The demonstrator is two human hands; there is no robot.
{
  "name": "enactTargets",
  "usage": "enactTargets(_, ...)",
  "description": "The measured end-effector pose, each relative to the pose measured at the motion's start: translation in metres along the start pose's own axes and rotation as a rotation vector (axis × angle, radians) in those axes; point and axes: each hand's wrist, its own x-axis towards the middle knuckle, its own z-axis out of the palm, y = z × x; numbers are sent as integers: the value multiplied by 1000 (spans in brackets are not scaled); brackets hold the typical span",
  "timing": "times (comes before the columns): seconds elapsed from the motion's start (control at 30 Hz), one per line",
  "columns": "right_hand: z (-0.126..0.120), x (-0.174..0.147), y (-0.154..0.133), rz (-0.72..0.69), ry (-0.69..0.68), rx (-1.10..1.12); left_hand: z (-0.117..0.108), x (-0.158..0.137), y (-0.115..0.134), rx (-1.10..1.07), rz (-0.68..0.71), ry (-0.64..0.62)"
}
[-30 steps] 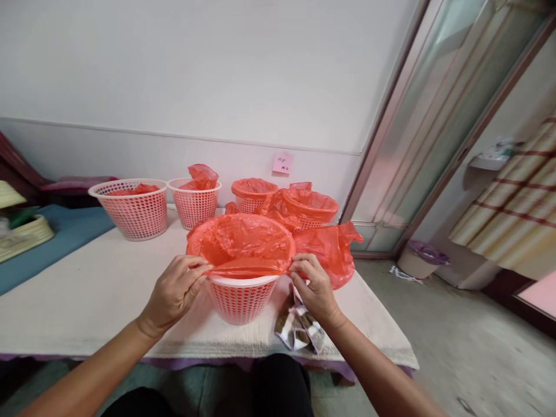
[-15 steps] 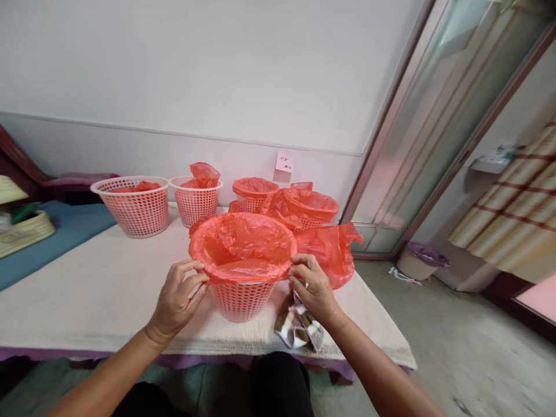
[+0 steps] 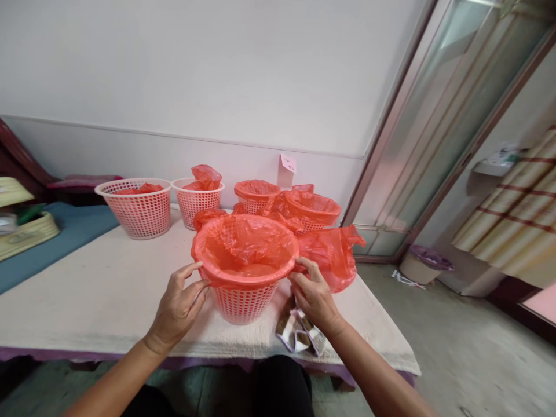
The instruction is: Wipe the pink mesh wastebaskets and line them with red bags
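Observation:
A white perforated plastic basket (image 3: 245, 304) stands upright near the front of the covered table. A thin red plastic bag (image 3: 260, 240) lines it, and the bag's edge is folded outward over the rim. At the rim's left side, my left hand (image 3: 176, 307) pinches the bag's edge between thumb and fingers. My right hand (image 3: 315, 292) grips the folded edge on the right side, its fingertips partly hidden. Just below that hand lies a crumpled patterned cloth (image 3: 299, 333). Another red bag (image 3: 332, 258) spreads on the table behind my right hand.
Along the wall stand two baskets with loose bags inside, one large (image 3: 141, 214) and one smaller (image 3: 198, 202). Two more lined baskets (image 3: 256, 191) (image 3: 313, 205) stand back right. Woven boxes (image 3: 30, 234) sit far left; a bin (image 3: 423, 263) is on the floor at right.
The bag's front edge has come down over the rim and lies tighter and smoother. Both hands stay at the rim's sides. The whole view has shifted slightly.

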Motion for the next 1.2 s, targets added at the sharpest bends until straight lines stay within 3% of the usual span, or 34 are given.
enactTargets(0.07,0,-4,3,34,17,-16,-4,-1,2,-164,-196,7)
enactTargets(0.17,-5,-5,3,81,122,-10,-14,6,4,-482,-681,106)
enactTargets(0.23,-13,2,-2,87,216,-6,-18,17,5,-619,-920,154)
enactTargets(0.3,-22,14,-14,56,246,0,-20,29,8,-733,-1028,138)
enactTargets(0.37,-28,27,-29,-10,178,-6,-18,40,13,-887,-1106,92)
enactTargets(0.47,-26,41,-51,-110,-25,-61,-10,46,22,-1057,-1164,68)
enactTargets(0.6,-10,39,-58,-137,-237,-107,2,34,20,-1104,-1248,91)
enactTargets(0.73,-2,30,-51,-114,-265,-63,-4,22,4,-965,-1331,182)
enactTargets(0.8,-3,27,-51,-126,-259,-22,-13,26,0,-873,-1295,300)
enactTargets(0.87,-3,24,-54,-138,-251,8,-22,35,0,-842,-1220,325)
enactTargets(1.07,-14,17,-72,-101,-252,94,-21,54,21,-948,-1144,-16)
enactTargets(1.2,-45,29,-84,18,-368,225,-16,43,47,-959,-1146,-55)
